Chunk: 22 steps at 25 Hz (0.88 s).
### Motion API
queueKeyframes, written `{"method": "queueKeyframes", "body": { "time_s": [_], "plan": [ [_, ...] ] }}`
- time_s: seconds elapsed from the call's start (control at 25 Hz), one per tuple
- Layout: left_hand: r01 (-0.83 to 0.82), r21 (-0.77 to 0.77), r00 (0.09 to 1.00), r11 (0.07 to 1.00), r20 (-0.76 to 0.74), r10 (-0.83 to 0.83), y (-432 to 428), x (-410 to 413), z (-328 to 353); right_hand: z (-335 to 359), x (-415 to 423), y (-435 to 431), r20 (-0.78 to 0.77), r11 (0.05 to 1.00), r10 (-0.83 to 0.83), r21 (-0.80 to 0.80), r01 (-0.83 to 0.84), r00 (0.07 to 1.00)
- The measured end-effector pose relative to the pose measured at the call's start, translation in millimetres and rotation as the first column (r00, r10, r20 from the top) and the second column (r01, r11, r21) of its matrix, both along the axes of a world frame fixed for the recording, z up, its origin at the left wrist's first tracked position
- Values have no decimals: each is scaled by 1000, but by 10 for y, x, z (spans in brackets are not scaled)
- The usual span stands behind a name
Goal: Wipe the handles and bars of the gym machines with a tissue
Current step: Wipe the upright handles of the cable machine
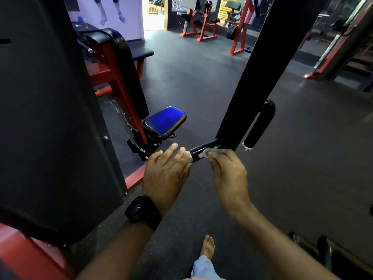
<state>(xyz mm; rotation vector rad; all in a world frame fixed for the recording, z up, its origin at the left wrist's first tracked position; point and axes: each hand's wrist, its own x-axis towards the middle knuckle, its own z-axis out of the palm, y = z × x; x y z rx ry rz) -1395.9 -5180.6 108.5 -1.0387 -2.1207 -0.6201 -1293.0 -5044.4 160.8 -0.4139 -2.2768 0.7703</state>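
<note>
Gym floor (201, 87) behind: R grip (230, 174) pinches tissue (204, 153) on handle (207, 144), L grip (165, 174) flat-fingered at its end.

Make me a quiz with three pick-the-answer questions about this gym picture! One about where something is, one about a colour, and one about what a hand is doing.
1. Where is the tissue?
A) on the floor
B) on the black handle, under the right hand
C) in a bin

2. What colour does the seat look?
A) yellow
B) white
C) blue

3. How is the left hand?
A) fingers straight, at the handle's end
B) a tight fist
C) holding a bottle

Answers:
1 B, the right hand holds the tissue against the handle.
2 C, the seat shines blue.
3 A, its fingers lie straight beside the handle's tip.
</note>
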Motion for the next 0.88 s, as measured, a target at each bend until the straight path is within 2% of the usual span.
{"method": "queueKeyframes", "body": {
  "time_s": [0.04,0.08,0.12,0.16,0.2,0.24,0.4,0.48,0.64,0.8,0.88],
  "plan": [
    [-1,-4,1000,1000,-9,1,-2,-4,-9,-121,-23,-43,-72,955,-101,-286,77,992],
    [-7,-13,1000,1000,-15,7,-5,-8,-15,-200,-116,-72,-109,787,-228,-605,118,967],
    [-12,-25,1000,1000,-16,12,-3,-16,-17,-204,-241,-106,-113,500,-344,-862,80,932],
    [-19,-33,1000,999,-17,19,-2,-16,-16,-175,-355,-154,-120,221,-429,-975,-25,895],
    [-27,-33,1000,999,-18,26,0,-11,-19,-145,-451,-197,-135,47,-506,-991,-129,852],
    [-33,-27,999,999,-24,32,1,-4,-23,-126,-514,-242,-144,-32,-564,-980,-196,813],
    [-33,-45,999,998,-37,31,-22,-30,-10,-67,-562,-364,-180,-40,-608,-966,-257,773],
    [-28,-72,1000,997,-10,28,-31,-42,12,-65,-595,-313,-143,-118,-633,-953,-278,760],
    [-34,-89,999,995,4,35,-64,-39,27,-103,-535,-374,-169,-264,-487,-907,-329,857],
    [-32,-126,999,991,25,36,-63,-34,20,-77,-522,-337,-143,-377,-438,-867,-326,887],
    [-36,-118,999,992,23,39,-72,-11,31,-71,-460,-405,-162,-329,-419,-890,-315,893]
  ]
}}
